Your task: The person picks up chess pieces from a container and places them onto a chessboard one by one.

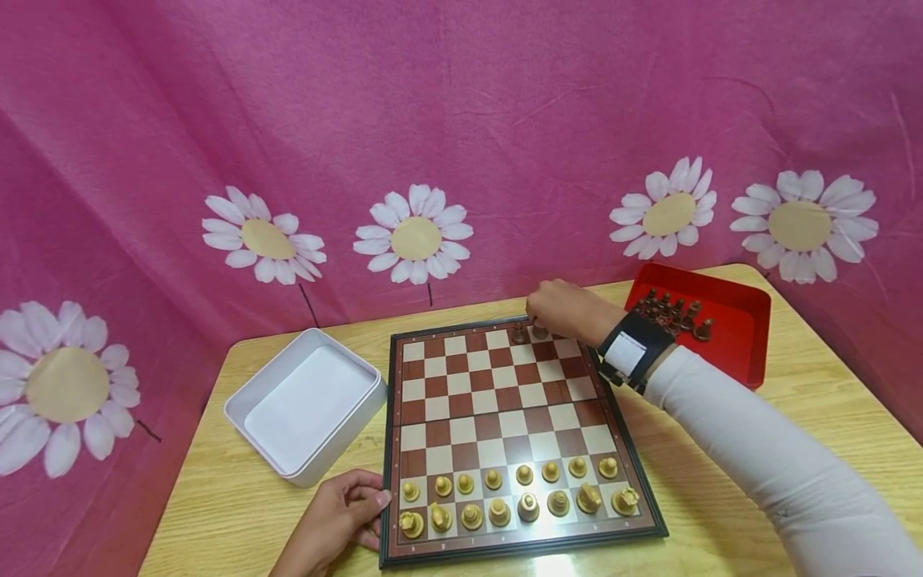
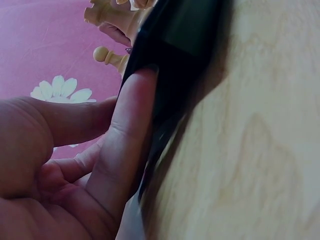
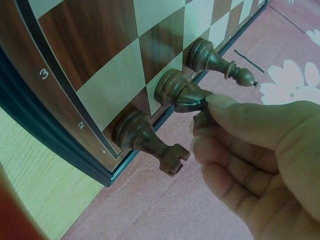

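Observation:
My right hand [image 1: 566,308] is at the far right corner of the chessboard [image 1: 461,409], where its thumb and fingers pinch the top of a dark brown knight [image 3: 182,97]. The knight's base is on a square between a dark rook [image 3: 150,142] at the corner and a dark bishop [image 3: 215,62]. In the head view the right hand hides the rook. My left hand [image 1: 339,513] grips the board's near left edge, its thumb against the rim. Light wooden pieces stand in two rows on the near side, with pawns [image 1: 493,478] ahead of the larger pieces such as the king [image 1: 529,506].
A red tray [image 1: 757,336] with several dark chess pieces [image 1: 703,329] stands right of the board, partly behind my right wrist. On the left, a white tray [image 1: 310,401] sits close to the board. A pink flowered cloth [image 1: 505,120] hangs behind the wooden table [image 1: 209,497].

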`<state>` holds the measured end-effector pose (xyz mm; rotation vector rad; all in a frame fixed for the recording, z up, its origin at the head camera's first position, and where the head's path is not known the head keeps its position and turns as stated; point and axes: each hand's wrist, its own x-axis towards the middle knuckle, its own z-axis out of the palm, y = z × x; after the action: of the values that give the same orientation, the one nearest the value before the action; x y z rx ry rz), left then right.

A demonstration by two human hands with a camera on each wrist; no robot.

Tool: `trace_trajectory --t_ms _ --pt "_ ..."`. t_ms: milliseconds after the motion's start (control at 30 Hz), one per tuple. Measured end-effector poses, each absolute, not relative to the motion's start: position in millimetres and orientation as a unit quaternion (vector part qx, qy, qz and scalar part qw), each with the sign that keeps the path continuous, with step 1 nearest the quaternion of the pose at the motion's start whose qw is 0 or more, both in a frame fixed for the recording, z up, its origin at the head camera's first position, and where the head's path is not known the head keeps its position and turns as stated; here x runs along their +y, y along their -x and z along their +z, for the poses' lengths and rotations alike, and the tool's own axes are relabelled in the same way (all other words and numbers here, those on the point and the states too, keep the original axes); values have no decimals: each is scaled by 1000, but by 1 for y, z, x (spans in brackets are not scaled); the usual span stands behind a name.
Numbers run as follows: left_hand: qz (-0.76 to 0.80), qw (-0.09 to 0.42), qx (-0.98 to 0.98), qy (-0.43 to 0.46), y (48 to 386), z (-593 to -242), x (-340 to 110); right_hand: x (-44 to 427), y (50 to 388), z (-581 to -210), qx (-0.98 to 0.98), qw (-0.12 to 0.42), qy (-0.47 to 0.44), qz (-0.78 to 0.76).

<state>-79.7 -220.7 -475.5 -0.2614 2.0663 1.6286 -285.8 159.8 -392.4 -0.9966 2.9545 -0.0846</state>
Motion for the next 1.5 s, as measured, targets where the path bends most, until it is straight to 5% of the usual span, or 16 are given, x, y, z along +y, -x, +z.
trace_trajectory --t_ms 1200,1500 --pt "595 252 759 87 79 -478 -224 285 270 -345 956 -64 280 -56" --pt "593 255 759 90 80 -479 -223 316 261 -356 972 18 231 -43"
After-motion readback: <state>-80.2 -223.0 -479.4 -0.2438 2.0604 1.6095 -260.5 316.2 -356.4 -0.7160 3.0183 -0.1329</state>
